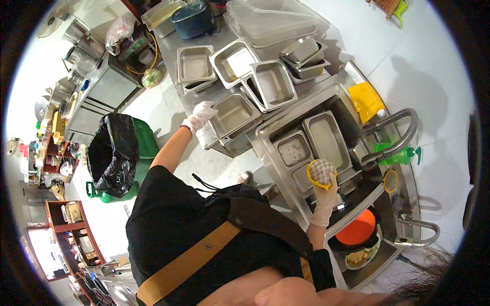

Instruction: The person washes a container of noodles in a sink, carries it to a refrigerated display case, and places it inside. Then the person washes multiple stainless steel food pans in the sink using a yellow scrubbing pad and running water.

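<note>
My left hand (201, 115), in a thin white glove, touches the left end of a steel food pan (234, 114) at the counter's near edge. In my gloved right hand (325, 195) is a round yellow-rimmed scrubbing sponge (322, 172) with a checkered face, held over the sink. Below it a small steel pan with suds (294, 150) and a longer steel pan (328, 141) holding cloudy liquid lie in the basin. More steel pans, one tilted (273, 85), one paler inside (234, 63), one at the left (195, 64), stand on the counter.
Clear plastic lids or trays (270, 23) and a dark blue container (192, 19) stand at the counter's far end. A faucet (409, 134) arches over the sink near a green soap bottle (396, 153) and a yellow cloth (365, 101). The second basin holds an orange bowl (356, 227). A black-lined bin (115, 153) stands left.
</note>
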Demonstrator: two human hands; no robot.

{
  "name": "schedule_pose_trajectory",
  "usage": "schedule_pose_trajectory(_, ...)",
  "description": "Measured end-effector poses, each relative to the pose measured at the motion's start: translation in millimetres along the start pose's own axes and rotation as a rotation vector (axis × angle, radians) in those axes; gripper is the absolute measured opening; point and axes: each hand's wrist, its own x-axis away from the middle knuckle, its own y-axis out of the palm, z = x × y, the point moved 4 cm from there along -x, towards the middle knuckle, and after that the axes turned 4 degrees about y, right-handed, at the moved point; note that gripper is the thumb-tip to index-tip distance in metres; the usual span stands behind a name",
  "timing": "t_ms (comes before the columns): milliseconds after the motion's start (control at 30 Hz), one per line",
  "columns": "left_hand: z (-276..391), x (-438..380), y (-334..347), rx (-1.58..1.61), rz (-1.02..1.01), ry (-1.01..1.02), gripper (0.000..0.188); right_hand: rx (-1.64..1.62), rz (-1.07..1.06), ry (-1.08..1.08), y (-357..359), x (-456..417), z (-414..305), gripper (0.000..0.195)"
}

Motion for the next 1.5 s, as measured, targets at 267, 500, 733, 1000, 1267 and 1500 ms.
schedule_pose_trajectory(267, 52.4, 17.7, -25.5, 0.157, -0.294, 0.104, 0.045, -0.006, -0.062, 0.085, 56.1, -3.5, -0.8, 0.042)
schedule_pose_trajectory(500, 23.5, 22.5, -37.1, 0.203, -0.223, 0.084, 0.03, 0.173, -0.25, -0.024, 106.2, 0.8, -14.9, 0.041)
schedule_pose_trajectory(733, -27.8, 2.9, -39.4, 0.282, 0.02, -0.092, 0.027, -0.214, -0.347, 0.096, 145.1, 4.2, -28.4, 0.046)
schedule_pose_trajectory(1000, 12.4, 11.7, -51.2, -0.266, 0.05, 0.21, 0.041, -0.206, -0.313, 0.186, 143.0, -1.9, -8.5, 0.03)
schedule_pose_trajectory(1267, 5.7, 8.3, -60.4, 0.288, -0.151, 0.065, 0.065, -0.747, -0.252, 0.585, 167.0, 3.5, -23.2, 0.034)
schedule_pose_trajectory(1500, -11.0, 18.4, -51.2, 0.32, 0.041, 0.007, 0.067, -0.69, -0.258, 0.58, 170.1, 1.0, -10.1, 0.033)
